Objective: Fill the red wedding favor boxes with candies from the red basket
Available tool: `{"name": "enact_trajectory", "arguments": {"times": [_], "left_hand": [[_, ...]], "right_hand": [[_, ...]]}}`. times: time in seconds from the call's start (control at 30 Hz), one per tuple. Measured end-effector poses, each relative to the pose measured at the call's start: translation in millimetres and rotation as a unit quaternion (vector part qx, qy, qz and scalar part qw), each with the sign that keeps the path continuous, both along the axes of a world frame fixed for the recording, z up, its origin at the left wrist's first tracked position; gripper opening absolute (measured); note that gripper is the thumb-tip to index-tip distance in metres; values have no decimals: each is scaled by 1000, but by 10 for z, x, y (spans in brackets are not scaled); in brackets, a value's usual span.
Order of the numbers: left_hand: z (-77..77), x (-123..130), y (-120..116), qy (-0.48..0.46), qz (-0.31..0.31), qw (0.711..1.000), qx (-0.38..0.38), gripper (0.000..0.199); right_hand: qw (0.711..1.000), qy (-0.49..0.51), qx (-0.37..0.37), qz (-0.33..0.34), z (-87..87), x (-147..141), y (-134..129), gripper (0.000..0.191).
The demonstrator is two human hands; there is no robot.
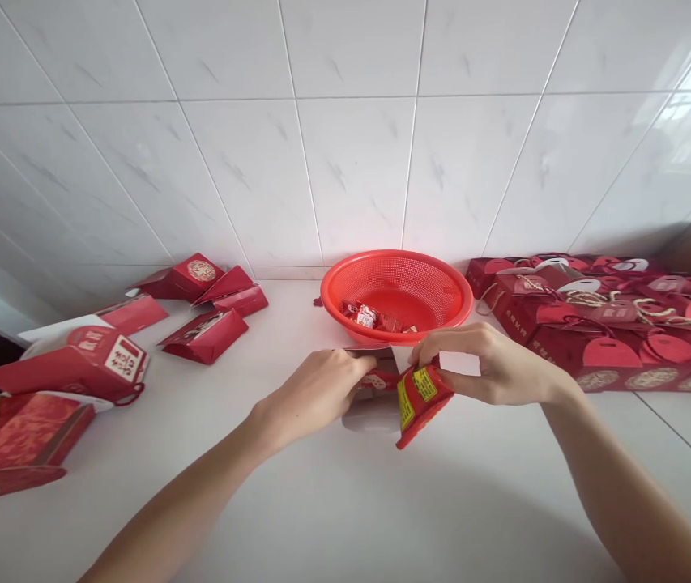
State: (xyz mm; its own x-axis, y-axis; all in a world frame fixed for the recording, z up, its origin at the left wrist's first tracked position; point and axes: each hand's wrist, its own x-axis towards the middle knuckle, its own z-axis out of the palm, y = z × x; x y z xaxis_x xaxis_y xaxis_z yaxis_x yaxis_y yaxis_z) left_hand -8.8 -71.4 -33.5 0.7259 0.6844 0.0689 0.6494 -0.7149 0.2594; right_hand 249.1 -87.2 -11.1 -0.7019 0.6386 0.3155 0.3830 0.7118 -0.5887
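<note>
Just below the frame's centre, our right hand [491,366] is pinching the red-and-yellow packet [423,398] in a nearly closed grip, the packet slanting down-left beside the open box [373,414] our left hand [313,392] is holding

white counter [333,510] holds a red plastic basket [397,295] and red boxes [205,334].

The white square panel [125,359] on the red cardboard box [47,364] at the left bears the double-happiness character 囍. Yellow panels [424,385] on the shiny red plastic packet [421,417] carry print too small to read, as do the dark-red cardboard gift boxes [555,344] at the right.
</note>
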Motion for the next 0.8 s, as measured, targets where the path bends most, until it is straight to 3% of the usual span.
{"name": "enact_trajectory", "arguments": {"times": [0.2,0.43,0.8], "left_hand": [[-33,-14,27,8,-4,998,67,38],[-9,-36,91,-22,-43,999,-16,39],[48,-25,107,-97,-48,991,-84,47]], "right_hand": [[999,-29,-19,4,14,12,-10,25],[998,-49,-32,-3,-12,19,9,24],[998,-51,-42,6,-14,37,19,21]]}}
